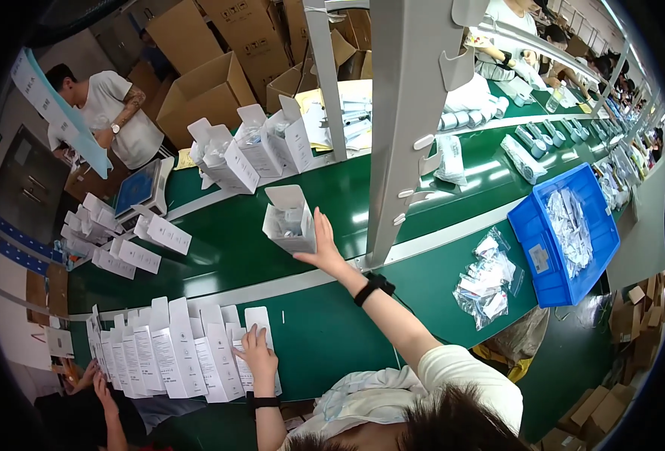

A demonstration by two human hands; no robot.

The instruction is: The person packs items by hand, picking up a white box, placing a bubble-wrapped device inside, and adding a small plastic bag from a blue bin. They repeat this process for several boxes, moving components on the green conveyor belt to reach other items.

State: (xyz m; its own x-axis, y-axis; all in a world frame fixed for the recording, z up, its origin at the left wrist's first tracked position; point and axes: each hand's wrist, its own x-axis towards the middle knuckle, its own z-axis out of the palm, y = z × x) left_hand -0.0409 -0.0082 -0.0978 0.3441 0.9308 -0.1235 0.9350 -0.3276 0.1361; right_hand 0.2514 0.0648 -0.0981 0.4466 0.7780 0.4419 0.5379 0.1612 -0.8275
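Note:
My right hand point(323, 246) reaches over the green conveyor, fingers stretched and thumb apart, against the right side of an open white carton point(291, 234). Clear plastic-bagged contents show inside that carton, and its flap stands up. With its fingers spread, my left hand point(256, 353) lies on the right end of a row of white cartons point(171, 353) on the near green table. These cartons stand close together with their flaps raised. A black band circles each of my wrists.
Three filled cartons point(231, 165) stand at the belt's far edge; more cartons point(137, 255) lie left beside a scale point(143, 188). A grey post point(400, 135) rises right of my right hand. Bagged parts point(489, 282) and a blue bin point(532, 259) are right. A co-worker's hands point(103, 387) touch the row's left end.

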